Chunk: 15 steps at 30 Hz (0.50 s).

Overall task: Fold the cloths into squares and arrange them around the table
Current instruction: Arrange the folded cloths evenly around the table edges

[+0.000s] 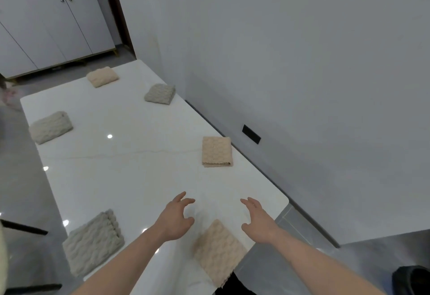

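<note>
Several folded cloths lie around the edge of a long white table (130, 169). A beige folded cloth (218, 251) lies at the near edge, just below and between my hands. My left hand (175, 219) and my right hand (258, 221) hover above the table beyond it, both empty with fingers spread. A grey folded cloth (93, 242) sits at the near left. Another beige cloth (216, 151) lies on the right side, a grey one (160, 93) farther along it. A grey cloth (50, 127) lies on the left edge and a beige one (102, 76) at the far end.
A grey wall (302, 62) runs close along the table's right side, with a black socket plate (251, 134) low on it. White cabinets (53, 20) stand beyond the far end. Dark chair legs (23, 227) show at the left. A dark object (411, 279) sits at the bottom right.
</note>
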Tool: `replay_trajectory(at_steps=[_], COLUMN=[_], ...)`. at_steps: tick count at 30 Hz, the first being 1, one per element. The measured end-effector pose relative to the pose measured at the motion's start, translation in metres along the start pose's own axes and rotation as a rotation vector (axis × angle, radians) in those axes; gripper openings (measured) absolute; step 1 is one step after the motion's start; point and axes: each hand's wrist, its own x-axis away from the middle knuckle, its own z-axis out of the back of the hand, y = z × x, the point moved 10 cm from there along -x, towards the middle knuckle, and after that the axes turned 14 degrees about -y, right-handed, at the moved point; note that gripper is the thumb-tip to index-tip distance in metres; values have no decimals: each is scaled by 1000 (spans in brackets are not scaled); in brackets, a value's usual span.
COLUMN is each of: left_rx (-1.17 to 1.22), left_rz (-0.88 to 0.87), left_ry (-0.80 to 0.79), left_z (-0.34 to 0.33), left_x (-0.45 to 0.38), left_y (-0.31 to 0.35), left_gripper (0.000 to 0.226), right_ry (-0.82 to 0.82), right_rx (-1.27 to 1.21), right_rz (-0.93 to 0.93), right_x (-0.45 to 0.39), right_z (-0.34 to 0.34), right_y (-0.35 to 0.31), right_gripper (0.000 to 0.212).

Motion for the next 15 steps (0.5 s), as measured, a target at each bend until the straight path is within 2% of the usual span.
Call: replay_trajectory(at_steps=[9,15], left_rx=[-2,-45], left_rz=[14,77], left_ry=[-38,-30], left_z=[26,48], left_x=[-78,-132], left_y=[15,18], left_gripper=[67,76], right_ry=[-6,1], right_rx=[-19,-4], right_rz=[-20,-15], right_x=[-52,-102], right_z=[56,91], right_y=[5,4], right_gripper=[79,77])
